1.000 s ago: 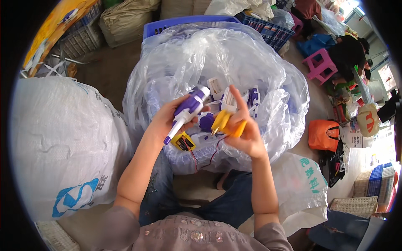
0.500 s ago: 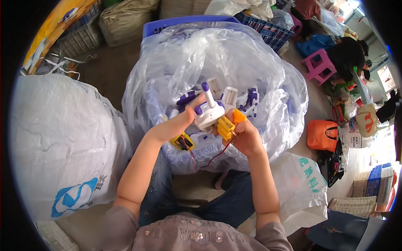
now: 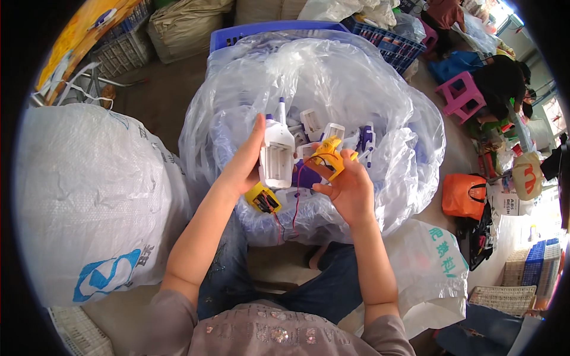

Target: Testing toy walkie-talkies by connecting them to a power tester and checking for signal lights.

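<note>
My left hand [image 3: 244, 161] is closed around a white plastic toy piece [image 3: 277, 159] with a thin stem and purple tips; its open, ribbed battery compartment faces up. In my right hand [image 3: 353, 188], a yellow plastic block [image 3: 328, 157] is pinched between thumb and fingers, beside the white piece and apart from it. Red and black wires [image 3: 297, 204] loop down from this block. They appear to join a yellow battery box [image 3: 262, 199] with a dark inside, lying below my left hand. Several white and purple pieces [image 3: 333, 132] lie beyond my hands.
The pieces lie in clear plastic sheeting [image 3: 303, 65] lining a blue crate [image 3: 222, 38]. A large white woven sack [image 3: 95, 196] stands at left, another sack [image 3: 424, 267] at right. Farther right are a pink stool [image 3: 463, 95], an orange bag [image 3: 463, 196] and a person in black [image 3: 502, 80].
The white piece has turned, bringing its battery compartment into view. My right hand with the yellow block has drawn away from it to the right.
</note>
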### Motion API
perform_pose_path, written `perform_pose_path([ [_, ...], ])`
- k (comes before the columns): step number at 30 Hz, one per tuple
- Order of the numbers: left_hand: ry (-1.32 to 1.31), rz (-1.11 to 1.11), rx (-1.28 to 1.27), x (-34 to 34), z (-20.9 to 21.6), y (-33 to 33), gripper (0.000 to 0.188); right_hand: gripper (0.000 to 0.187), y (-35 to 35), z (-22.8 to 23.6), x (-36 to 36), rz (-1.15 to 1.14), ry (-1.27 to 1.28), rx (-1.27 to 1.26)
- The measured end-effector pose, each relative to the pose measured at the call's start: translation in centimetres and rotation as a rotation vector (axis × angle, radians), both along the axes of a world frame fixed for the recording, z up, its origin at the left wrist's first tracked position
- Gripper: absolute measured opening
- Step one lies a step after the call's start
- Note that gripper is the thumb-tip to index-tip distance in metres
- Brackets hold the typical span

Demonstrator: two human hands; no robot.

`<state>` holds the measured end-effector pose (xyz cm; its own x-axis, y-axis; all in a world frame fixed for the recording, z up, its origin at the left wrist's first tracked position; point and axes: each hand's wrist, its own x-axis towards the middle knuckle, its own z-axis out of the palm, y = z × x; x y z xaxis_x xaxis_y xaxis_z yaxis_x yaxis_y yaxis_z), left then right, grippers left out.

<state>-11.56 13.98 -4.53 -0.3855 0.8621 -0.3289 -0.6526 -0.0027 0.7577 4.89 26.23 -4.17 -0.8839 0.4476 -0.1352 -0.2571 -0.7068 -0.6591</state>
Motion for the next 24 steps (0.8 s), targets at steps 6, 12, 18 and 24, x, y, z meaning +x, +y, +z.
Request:
perform_pose_path([
  [6, 0.047, -0.007, -0.015, 1.1, -1.1, 0.9, 0.066, 0.019, -2.1, -0.7, -0.2, -0.203, -0.302, 1.127],
  [12, 0.072, 0.045, -0.061, 1.6, -1.4, 0.9, 0.054, 0.028, -2.8, -1.6, -1.4, -0.428, -0.250, 1.677],
  [18, 0.057, 0.082, -0.081, 2.6, -0.9, 0.9, 0.047, 0.025, -3.1, -1.6, -1.1, -0.576, -0.068, 1.629],
  [24, 0.028, 0.086, 0.001, 2.6, -1.2, 0.9, 0.041, 0.024, -3.9, -1.3, -1.4, -0.589, -0.049, 1.488],
])
